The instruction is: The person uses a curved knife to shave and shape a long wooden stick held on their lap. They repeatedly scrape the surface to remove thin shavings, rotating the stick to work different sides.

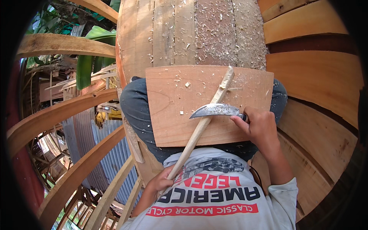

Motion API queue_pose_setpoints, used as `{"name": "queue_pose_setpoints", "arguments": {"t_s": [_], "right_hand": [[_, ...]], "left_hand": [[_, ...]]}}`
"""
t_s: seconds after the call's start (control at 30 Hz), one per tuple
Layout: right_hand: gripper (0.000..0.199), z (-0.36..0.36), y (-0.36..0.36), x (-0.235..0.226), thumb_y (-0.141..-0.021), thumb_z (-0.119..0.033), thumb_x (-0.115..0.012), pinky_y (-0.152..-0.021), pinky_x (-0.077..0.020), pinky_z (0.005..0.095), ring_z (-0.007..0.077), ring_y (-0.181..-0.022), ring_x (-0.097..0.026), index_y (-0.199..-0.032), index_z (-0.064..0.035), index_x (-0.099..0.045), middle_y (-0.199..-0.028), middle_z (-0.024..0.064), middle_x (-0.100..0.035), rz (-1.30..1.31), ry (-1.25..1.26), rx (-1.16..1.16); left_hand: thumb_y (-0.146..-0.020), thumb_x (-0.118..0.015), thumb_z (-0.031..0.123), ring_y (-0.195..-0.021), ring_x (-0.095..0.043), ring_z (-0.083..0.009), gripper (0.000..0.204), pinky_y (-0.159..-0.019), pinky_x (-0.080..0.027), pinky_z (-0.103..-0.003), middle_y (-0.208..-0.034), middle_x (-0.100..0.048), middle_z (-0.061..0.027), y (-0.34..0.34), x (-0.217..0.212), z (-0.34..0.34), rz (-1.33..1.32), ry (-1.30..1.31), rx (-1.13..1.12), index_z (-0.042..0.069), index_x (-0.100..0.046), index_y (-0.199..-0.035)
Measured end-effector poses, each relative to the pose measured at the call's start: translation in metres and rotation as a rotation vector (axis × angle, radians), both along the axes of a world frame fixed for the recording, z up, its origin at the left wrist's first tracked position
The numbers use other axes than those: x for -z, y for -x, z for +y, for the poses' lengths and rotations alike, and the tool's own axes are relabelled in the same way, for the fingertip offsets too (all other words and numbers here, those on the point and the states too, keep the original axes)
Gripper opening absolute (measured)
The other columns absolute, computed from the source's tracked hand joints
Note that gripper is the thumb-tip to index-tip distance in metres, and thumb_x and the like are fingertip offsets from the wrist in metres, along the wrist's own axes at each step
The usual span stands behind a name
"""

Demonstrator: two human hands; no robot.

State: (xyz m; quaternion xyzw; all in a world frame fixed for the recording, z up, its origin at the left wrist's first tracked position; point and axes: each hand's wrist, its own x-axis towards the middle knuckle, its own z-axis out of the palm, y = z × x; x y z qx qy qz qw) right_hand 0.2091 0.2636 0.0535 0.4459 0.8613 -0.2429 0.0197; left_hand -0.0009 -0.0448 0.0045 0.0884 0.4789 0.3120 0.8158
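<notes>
The left hand (160,181) is closed round the near part of a pale wooden stick (195,136), whose long axis runs away from that hand and to its right, slanting over a board (168,92). Ahead and right of it, the right hand (262,124) grips a curved-blade knife (220,110); leftward from that hand, the blade crosses the stick, nearer its far end. Beyond both hands, shavings (216,34) litter planks (143,23).

Plank floor (145,34) at top centre is littered with pale shavings (218,32), and wide boards (314,82) line the right side. Left's all wooden rails (61,113), with corrugated metal (108,129) and daylit green leaves (83,71) beyond.
</notes>
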Motion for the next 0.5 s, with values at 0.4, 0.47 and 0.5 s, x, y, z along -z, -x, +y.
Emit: {"name": "queue_pose_setpoints", "arguments": {"t_s": [0.4,0.47,0.5], "right_hand": [[0.058,0.034,-0.01,0.012,-0.074,-0.058,-0.065,-0.041,-0.0422,0.0357,0.028,-0.043,-0.056,-0.055,-0.0044,-0.055,-0.046,0.012,-0.052,-0.073,-0.325,0.062],[0.057,0.024,-0.01,0.011,-0.075,-0.057,-0.065,-0.041,-0.0425,0.0357,0.028,-0.043,-0.057,-0.055,-0.0046,-0.055,-0.046,0.012,-0.052,-0.035,-0.265,0.094],[0.057,0.019,-0.011,0.011,-0.075,-0.056,-0.065,-0.041,-0.0428,0.0359,0.0281,-0.043,-0.056,-0.053,-0.0051,-0.054,-0.046,0.0116,-0.052,-0.003,-0.264,0.104]], "left_hand": [[-0.055,-0.052,0.01,-0.104,-0.046,-0.0149,0.077,-0.095,-0.032,-0.023,-0.108,-0.05,-0.0052,-0.002,0.012,-0.006,-0.079,0.029,-0.039,-0.003,-0.041,-0.13],[-0.055,-0.053,0.01,-0.102,-0.047,-0.0144,0.077,-0.092,-0.034,-0.023,-0.106,-0.05,-0.0049,-0.001,0.012,-0.004,-0.082,0.05,-0.018,-0.003,-0.041,-0.13],[-0.054,-0.053,0.01,-0.1,-0.048,-0.0141,0.078,-0.088,-0.037,-0.022,-0.106,-0.05,-0.005,0.001,0.008,-0.001,-0.066,0.065,-0.004,-0.003,-0.041,-0.13]]}}
